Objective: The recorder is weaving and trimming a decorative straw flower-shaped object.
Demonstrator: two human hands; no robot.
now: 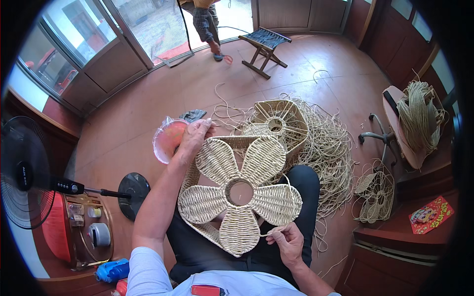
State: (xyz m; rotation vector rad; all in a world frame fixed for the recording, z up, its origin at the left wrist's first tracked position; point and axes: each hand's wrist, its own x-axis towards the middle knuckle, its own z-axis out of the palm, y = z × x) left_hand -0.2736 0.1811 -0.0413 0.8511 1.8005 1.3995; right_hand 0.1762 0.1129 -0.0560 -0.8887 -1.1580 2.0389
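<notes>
A woven straw basket [207, 232] rests on my lap, its flower-shaped face turned up. Five plump petals [265, 159] surround a round hole in the middle. At the lower right petal, my right hand [287, 242] pinches a strand of straw cord [266, 234] between thumb and fingers. Beyond the upper left petal, my left hand [196, 134] is raised beside a red bucket [165, 140] lined with clear plastic. Its fingers are drawn together; whatever they hold is too small to make out.
Loose straw cord [328, 153] lies heaped on the floor around another woven basket [296, 123]. A fan [27, 172] stands at left, a folding stool [266, 39] ahead. Cord bundles hang on an office chair [419, 113] at right. Another person [202, 22] is near the doorway.
</notes>
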